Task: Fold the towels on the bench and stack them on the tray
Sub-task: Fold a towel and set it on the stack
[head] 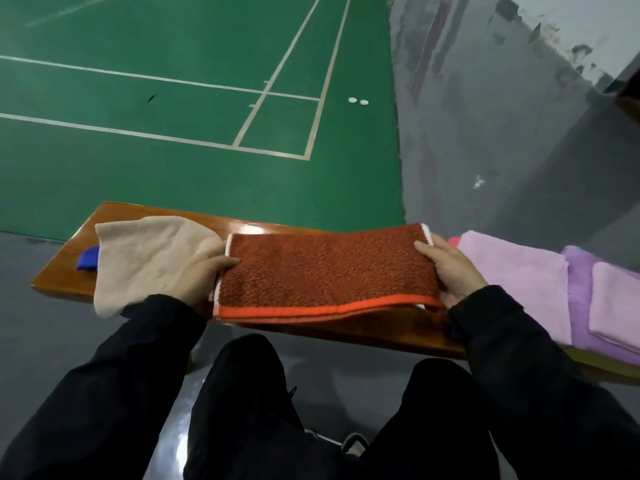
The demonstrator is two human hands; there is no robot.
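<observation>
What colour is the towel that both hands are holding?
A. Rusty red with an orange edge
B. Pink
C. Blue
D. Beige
A: the left hand and right hand each grip one end of the rusty red towel, with its orange edge nearest the person.

A rust-red towel [325, 268] with an orange hem is held folded lengthwise over the wooden bench [62, 271] — a beige towel [145, 261] lies crumpled at its left, folded pink towels [519, 275] stacked at its right.

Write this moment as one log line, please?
step: folding | left hand: grips rust towel end | right hand: grips other end | beige towel: unfolded on bench | pink towels: folded at right
</observation>
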